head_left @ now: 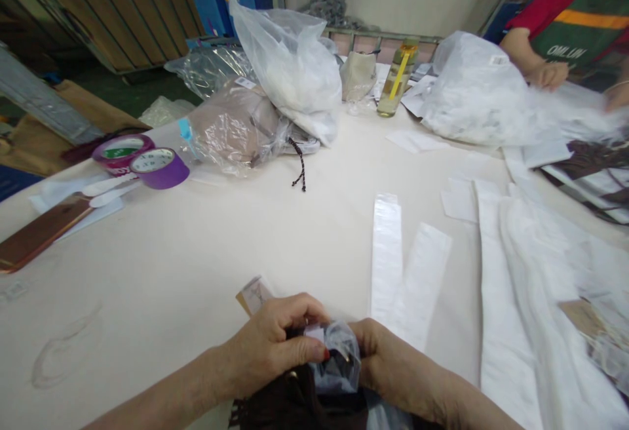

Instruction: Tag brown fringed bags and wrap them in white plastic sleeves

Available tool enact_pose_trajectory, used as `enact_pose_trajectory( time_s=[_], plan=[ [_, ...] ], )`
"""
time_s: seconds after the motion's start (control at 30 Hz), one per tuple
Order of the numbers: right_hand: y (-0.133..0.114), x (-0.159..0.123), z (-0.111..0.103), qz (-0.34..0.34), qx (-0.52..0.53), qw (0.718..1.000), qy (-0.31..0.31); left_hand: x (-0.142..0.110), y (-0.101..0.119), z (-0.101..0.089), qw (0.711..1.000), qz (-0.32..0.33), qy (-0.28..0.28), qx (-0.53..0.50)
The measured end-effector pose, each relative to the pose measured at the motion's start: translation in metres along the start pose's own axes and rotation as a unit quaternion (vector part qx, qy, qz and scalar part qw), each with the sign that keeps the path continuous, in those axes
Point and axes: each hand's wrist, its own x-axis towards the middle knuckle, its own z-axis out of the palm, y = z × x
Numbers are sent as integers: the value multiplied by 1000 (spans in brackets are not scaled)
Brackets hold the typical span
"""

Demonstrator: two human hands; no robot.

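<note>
At the table's near edge lies a dark brown bag (280,400) with fringe, partly cut off by the bottom of the view. My left hand (282,345) is closed, its thumb and fingers pinching clear plastic wrap (339,374) at the top of the bag. Something dark with a small shiny metal part shows through the plastic. On the other side, my right hand (388,364) curls around the same wrap, its fingertips mostly hidden. A small hang tag (254,295) sticks out beyond my left hand.
Tape rolls (160,168) and a phone (44,230) lie at left. Bagged goods (230,128), a white plastic bag (295,63) and a bottle (397,82) stand at the back. White strips (386,253) and plastic sleeves (535,299) cover the right. A co-worker's hand (548,75) handles plastic.
</note>
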Motion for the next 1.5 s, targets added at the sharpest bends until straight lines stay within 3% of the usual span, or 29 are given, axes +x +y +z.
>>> enact_pose_trajectory(
  time_s=[0.13, 0.3, 0.6, 0.93, 1.1, 1.27, 1.4, 1.5],
  plan=[
    [4, 0, 5, 24, 6, 999, 45, -1, 0, -3, 995, 48, -46, 70],
    [15, 2, 4, 47, 29, 995, 83, 6, 11, -9, 979, 59, -137, 136],
    [18, 4, 4, 41, 88, 991, 95, 11, 17, -12, 962, 90, -200, 164],
    [0, -9, -11, 15, 40, 999, -10, 9, 5, -12, 974, 53, -143, 170],
    [2, -6, -6, 29, 71, 997, -3, -6, 9, -16, 978, 77, -120, 152],
    [3, -6, -4, 37, 112, 993, -3, -26, 10, -17, 960, 137, -155, 188],
    [5, -4, -6, 37, 121, 992, 0, -30, 1, -11, 947, 135, -127, 264],
    [7, -3, -6, 32, 107, 994, -3, -29, -9, -6, 930, 183, -91, 304]
  ],
)
